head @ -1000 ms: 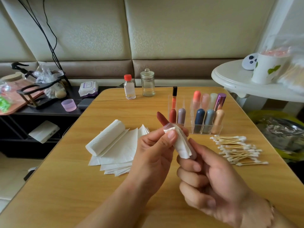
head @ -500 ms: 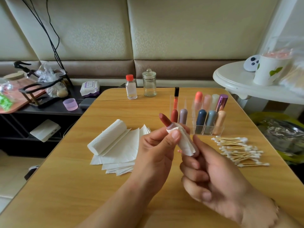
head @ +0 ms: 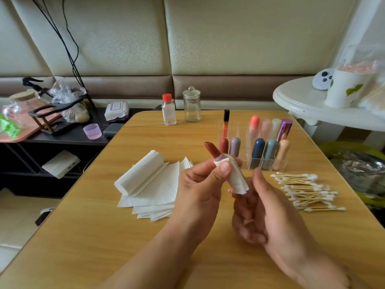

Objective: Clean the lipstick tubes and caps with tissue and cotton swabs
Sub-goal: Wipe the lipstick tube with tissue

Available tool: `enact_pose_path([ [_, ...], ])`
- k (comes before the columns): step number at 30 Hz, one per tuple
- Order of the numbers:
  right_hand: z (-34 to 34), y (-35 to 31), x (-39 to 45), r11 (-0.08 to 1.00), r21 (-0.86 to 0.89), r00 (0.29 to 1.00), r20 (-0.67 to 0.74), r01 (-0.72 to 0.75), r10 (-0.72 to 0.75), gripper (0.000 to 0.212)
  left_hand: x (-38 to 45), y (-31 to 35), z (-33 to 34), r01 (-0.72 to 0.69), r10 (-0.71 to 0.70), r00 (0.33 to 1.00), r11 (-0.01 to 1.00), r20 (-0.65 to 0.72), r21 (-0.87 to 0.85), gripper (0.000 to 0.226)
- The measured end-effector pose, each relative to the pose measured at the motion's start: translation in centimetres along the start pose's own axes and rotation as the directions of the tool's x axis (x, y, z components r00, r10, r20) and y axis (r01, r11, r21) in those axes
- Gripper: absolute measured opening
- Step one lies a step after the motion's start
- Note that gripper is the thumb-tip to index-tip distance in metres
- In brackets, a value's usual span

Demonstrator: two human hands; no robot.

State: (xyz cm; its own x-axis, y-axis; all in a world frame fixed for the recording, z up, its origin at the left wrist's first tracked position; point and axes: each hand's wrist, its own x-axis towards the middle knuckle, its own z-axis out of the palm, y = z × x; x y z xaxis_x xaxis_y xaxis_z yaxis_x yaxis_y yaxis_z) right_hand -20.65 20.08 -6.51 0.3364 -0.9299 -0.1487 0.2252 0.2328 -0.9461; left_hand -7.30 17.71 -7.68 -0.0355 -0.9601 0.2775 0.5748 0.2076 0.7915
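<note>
An open lipstick tube with a dark red bullet (head: 212,150) tilts up over the middle of the wooden table (head: 87,236). A white tissue (head: 236,178) is wrapped round the tube's body. My left hand (head: 200,192) pinches the tissue against the tube with thumb and fingers. My right hand (head: 268,213) grips the tube's lower end, which its fingers hide. A clear organizer (head: 255,146) behind holds several capped lipsticks. Loose tissue sheets and a roll (head: 150,180) lie to the left, and a pile of cotton swabs (head: 306,190) lies to the right.
A small red-capped bottle (head: 168,110) and a glass jar (head: 192,105) stand at the table's far edge. A white round side table (head: 308,105) with a cup is at the right. A dark shelf with clutter (head: 62,130) sits at the left.
Both hands and the wrapped lipstick have hardly shifted. My right thumb has straightened and lifted off the tissue end.
</note>
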Motion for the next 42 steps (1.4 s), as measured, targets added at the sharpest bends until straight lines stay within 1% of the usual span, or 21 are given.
enact_pose_path([
  [2,0.3,0.2,-0.1,0.990,-0.068,0.992,-0.018,0.123,-0.125,0.057,0.0,0.0,-0.1,-0.011,0.011,1.000,1.000,0.001,0.012,0.040],
  [3,0.4,0.2,-0.2,0.991,-0.036,0.992,0.002,0.126,-0.126,0.050,-0.1,0.0,-0.1,-0.016,0.016,1.000,1.000,0.012,0.008,0.040],
  [4,0.5,0.0,-0.3,0.996,0.029,0.996,0.027,0.084,-0.085,0.047,0.0,0.0,-0.1,-0.016,0.016,1.000,1.000,0.021,0.000,0.041],
  [7,0.5,-0.6,-0.7,0.932,0.294,0.969,0.188,-0.212,0.161,0.055,-0.1,0.0,-0.2,0.004,-0.003,0.999,1.000,0.045,-0.019,0.048],
  [9,0.2,-0.9,-0.6,0.888,0.344,0.943,0.238,-0.306,0.232,0.060,-0.1,-0.1,-0.3,0.006,-0.005,0.999,1.000,0.045,-0.021,0.048],
  [11,-0.2,-0.5,-0.3,0.956,0.209,0.975,0.130,-0.207,0.182,0.062,-0.1,0.0,-0.2,0.003,-0.003,1.000,1.000,0.021,-0.015,0.049],
  [13,0.0,-0.2,-0.2,1.000,-0.006,1.000,-0.005,-0.007,0.007,0.058,0.0,0.1,-0.2,0.004,-0.004,1.000,1.000,0.005,-0.017,0.045],
  [15,0.3,-0.1,-0.3,0.997,-0.043,0.997,0.000,0.071,-0.071,0.045,0.0,0.2,-0.3,0.003,-0.002,1.000,1.000,0.015,-0.021,0.035],
  [17,0.4,-0.4,-0.5,0.988,0.142,0.994,0.104,-0.059,0.044,0.048,0.0,0.3,-0.2,0.013,-0.012,0.999,0.999,0.030,-0.047,0.033],
  [19,0.3,-0.6,-0.7,0.903,0.341,0.952,0.244,-0.262,0.184,0.055,0.0,0.3,-0.2,0.028,-0.025,0.999,0.996,0.038,-0.080,0.039],
  [21,0.0,-0.7,-0.7,0.851,0.388,0.922,0.301,-0.353,0.245,0.059,-0.1,0.3,-0.2,0.034,-0.031,0.999,0.995,0.041,-0.089,0.040],
  [23,-0.4,-0.4,-0.5,0.926,0.267,0.956,0.193,-0.267,0.220,0.064,-0.1,0.3,-0.2,0.022,-0.019,0.999,0.997,0.036,-0.076,0.037],
  [25,-0.3,-0.1,-0.3,1.000,0.002,0.999,0.039,-0.027,0.027,0.070,0.0,0.4,-0.2,0.011,-0.010,1.000,0.999,0.019,-0.052,0.037],
  [27,-0.1,0.1,-0.1,0.979,-0.122,0.986,-0.024,0.162,-0.166,0.062,0.0,0.5,-0.1,0.009,-0.008,1.000,0.999,0.020,-0.040,0.035],
  [28,0.0,0.1,-0.2,0.978,-0.101,0.982,-0.029,0.181,-0.185,0.055,0.0,0.6,-0.2,0.015,-0.014,1.000,0.999,0.028,-0.042,0.035],
  [30,0.3,0.0,-0.3,0.992,-0.018,0.992,0.018,0.127,-0.127,0.047,0.0,0.6,-0.2,0.030,-0.027,0.998,0.998,0.054,-0.057,0.038],
  [33,0.6,-0.1,-0.5,0.975,0.207,0.991,0.123,-0.079,0.055,0.050,0.0,0.6,-0.4,0.056,-0.046,0.994,0.994,0.104,-0.095,0.044],
  [36,-0.2,-0.3,-0.4,0.871,0.405,0.940,0.299,-0.278,0.161,0.053,0.0,0.6,-0.3,0.089,-0.074,0.986,0.991,0.151,-0.096,0.039],
  [39,-1.6,-0.7,-0.2,0.872,0.429,0.932,0.355,-0.237,0.078,0.049,0.3,0.5,-0.4,0.097,-0.079,0.988,0.986,0.132,-0.136,0.037],
  [40,-1.9,-1.0,-0.1,0.877,0.439,0.945,0.322,-0.196,0.050,0.050,0.4,0.5,-0.5,0.103,-0.085,0.989,0.983,0.123,-0.151,0.035],
  [42,-2.3,-1.4,0.1,0.919,0.392,0.988,0.150,-0.029,-0.033,0.053,0.6,1.0,-0.6,0.145,-0.127,0.987,0.969,0.102,-0.202,0.037],
])
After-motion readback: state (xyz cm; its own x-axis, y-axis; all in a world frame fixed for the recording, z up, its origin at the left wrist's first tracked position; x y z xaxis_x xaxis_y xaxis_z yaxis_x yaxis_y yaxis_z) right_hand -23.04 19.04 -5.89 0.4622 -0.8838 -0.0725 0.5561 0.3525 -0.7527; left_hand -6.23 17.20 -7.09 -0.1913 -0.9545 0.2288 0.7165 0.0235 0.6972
